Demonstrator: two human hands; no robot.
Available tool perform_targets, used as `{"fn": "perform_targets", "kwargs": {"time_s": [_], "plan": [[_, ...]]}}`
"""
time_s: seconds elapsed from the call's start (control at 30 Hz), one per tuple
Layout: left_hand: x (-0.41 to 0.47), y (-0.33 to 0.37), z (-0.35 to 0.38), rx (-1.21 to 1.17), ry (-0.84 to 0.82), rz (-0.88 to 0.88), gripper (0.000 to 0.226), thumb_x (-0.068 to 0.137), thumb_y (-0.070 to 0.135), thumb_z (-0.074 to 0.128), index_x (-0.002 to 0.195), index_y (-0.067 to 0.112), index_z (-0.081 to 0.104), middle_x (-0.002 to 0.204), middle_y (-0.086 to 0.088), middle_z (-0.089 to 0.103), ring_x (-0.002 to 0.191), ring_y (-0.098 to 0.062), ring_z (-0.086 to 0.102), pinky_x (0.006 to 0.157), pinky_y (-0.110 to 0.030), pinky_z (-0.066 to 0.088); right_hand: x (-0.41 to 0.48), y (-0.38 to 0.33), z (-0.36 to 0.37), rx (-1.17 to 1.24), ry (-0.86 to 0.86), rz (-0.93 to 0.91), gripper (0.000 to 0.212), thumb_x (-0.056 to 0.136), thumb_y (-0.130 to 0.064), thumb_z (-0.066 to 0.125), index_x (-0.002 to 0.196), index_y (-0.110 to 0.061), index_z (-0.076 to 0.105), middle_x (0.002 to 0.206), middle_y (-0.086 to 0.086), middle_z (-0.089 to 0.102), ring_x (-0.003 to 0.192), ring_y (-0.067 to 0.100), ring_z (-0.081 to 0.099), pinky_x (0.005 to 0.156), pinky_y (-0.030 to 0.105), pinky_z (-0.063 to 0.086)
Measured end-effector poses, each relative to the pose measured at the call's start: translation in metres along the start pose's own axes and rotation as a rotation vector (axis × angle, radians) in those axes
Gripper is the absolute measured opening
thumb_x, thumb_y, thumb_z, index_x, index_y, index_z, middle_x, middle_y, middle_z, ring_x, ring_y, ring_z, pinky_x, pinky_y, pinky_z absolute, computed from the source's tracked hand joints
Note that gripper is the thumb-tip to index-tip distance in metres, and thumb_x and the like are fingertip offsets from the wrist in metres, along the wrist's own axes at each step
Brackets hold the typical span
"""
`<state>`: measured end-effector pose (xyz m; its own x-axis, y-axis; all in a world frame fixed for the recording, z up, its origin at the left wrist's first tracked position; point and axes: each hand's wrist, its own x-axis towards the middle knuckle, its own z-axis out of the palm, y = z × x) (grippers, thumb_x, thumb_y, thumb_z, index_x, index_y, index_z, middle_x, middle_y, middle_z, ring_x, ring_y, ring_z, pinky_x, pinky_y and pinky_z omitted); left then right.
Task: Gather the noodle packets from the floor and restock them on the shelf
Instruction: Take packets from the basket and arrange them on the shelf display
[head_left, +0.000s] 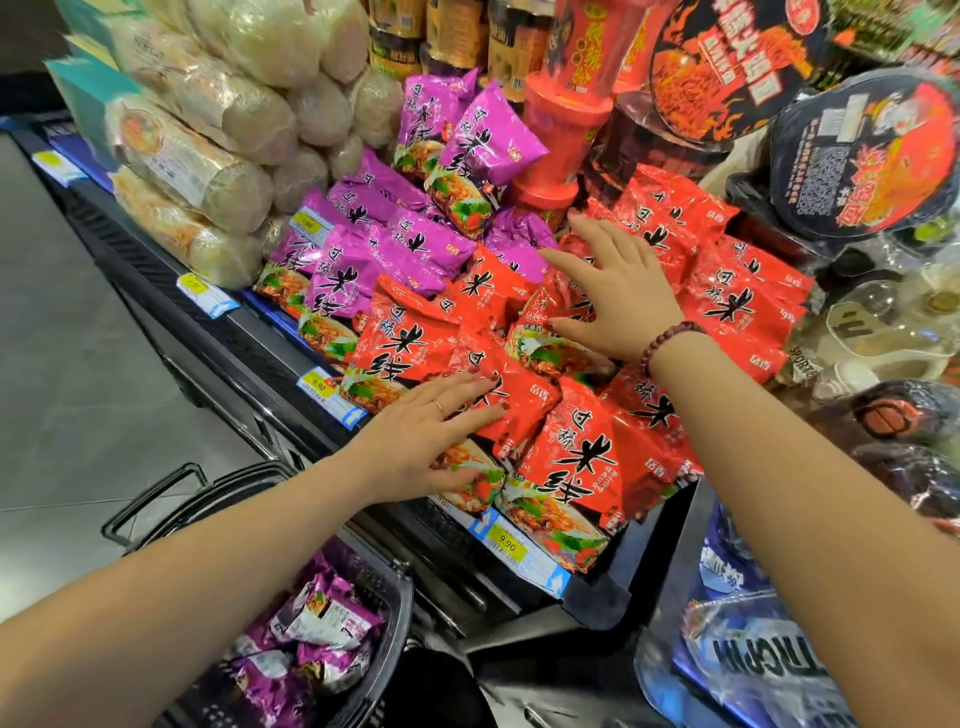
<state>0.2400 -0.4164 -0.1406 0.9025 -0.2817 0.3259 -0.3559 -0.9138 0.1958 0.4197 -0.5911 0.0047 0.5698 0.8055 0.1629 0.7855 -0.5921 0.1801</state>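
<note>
On the shelf (234, 338), the left hand (431, 436) and the right hand (613, 291) are pressing flat, fingers straight and spread, on the red noodle packets (571, 467), probably to stop the sloping pile from sliding. Purple packets (322, 618) are waiting in the basket (389, 639) below.

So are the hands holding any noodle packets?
No, nothing is held. The left hand and right hand just press flat, fingers straight, on the red noodle packets.

bright even store light, glare on wrappers, fisheye bending at edges, corners blurred.
</note>
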Motion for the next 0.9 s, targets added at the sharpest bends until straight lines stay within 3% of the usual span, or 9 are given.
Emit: {"fn": "perform_targets", "kwargs": {"time_s": [0.13,0.27,0.4,0.5,0.67,0.77,0.9], "plan": [[-0.017,-0.002,-0.021,-0.03,0.123,-0.014,0.048,0.089,0.038,0.053,0.13,0.014,0.056,0.136,-0.011,0.052,0.124,-0.03,0.048,0.101,-0.041,0.04,0.0,-0.036,-0.012,0.045,0.197,-0.113,0.06,0.075,-0.035,0.075,0.129,-0.015,0.058,0.13,0.014,0.056,0.121,0.037,0.05,0.103,0.049,0.033],[-0.055,-0.017,-0.038,0.024,0.15,-0.083,0.041,0.089,0.03,0.053,0.123,0.006,0.058,0.125,-0.014,0.058,0.114,-0.033,0.055,0.094,-0.044,0.048,0.002,-0.093,-0.015,0.143,0.255,-0.189,0.048,0.075,-0.037,0.062,0.116,-0.012,0.062,0.108,0.01,0.063,0.099,0.035,0.058,0.084,0.045,0.046],[-0.115,-0.033,-0.047,0.09,0.138,-0.237,0.04,0.087,0.027,0.054,0.117,0.002,0.062,0.117,-0.017,0.063,0.103,-0.035,0.061,0.087,-0.045,0.053,-0.001,-0.16,0.015,0.261,0.22,-0.295,0.039,0.072,-0.027,0.068,0.105,-0.007,0.064,0.095,0.011,0.064,0.085,0.035,0.059,0.07,0.042,0.05],[-0.168,-0.042,-0.048,0.116,0.084,-0.39,0.039,0.082,0.023,0.059,0.113,0.0,0.064,0.111,-0.016,0.066,0.098,-0.034,0.062,0.082,-0.044,0.054,-0.006,-0.209,0.05,0.339,0.125,-0.324,0.039,0.07,-0.027,0.068,0.102,-0.005,0.065,0.091,0.013,0.063,0.083,0.036,0.059,0.066,0.042,0.051],[-0.255,-0.049,-0.034,0.106,-0.026,-0.69,0.045,0.078,0.028,0.063,0.116,0.005,0.062,0.111,-0.013,0.064,0.101,-0.032,0.059,0.085,-0.044,0.052,-0.013,-0.276,0.108,0.428,-0.147,-0.347,0.047,0.079,-0.028,0.07,0.12,-0.008,0.06,0.114,0.014,0.061,0.107,0.037,0.054,0.088,0.047,0.048],[-0.3,-0.043,-0.018,0.074,-0.086,-0.896,0.053,0.077,0.039,0.05,0.116,0.005,0.062,0.109,-0.013,0.065,0.098,-0.034,0.061,0.083,-0.042,0.053,-0.012,-0.303,0.141,0.414,-0.382,-0.341,0.054,0.085,-0.034,0.064,0.134,-0.014,0.05,0.133,0.009,0.051,0.123,0.031,0.045,0.1,0.043,0.04],[-0.349,-0.034,0.012,0.032,-0.127,-1.158,0.063,0.076,0.047,0.042,0.12,0.007,0.062,0.114,-0.013,0.064,0.101,-0.034,0.061,0.081,-0.041,0.053,-0.008,-0.325,0.199,0.478,-0.601,-0.304,0.052,0.084,-0.034,0.067,0.128,-0.011,0.054,0.129,0.013,0.054,0.122,0.034,0.047,0.099,0.045,0.043]]}}
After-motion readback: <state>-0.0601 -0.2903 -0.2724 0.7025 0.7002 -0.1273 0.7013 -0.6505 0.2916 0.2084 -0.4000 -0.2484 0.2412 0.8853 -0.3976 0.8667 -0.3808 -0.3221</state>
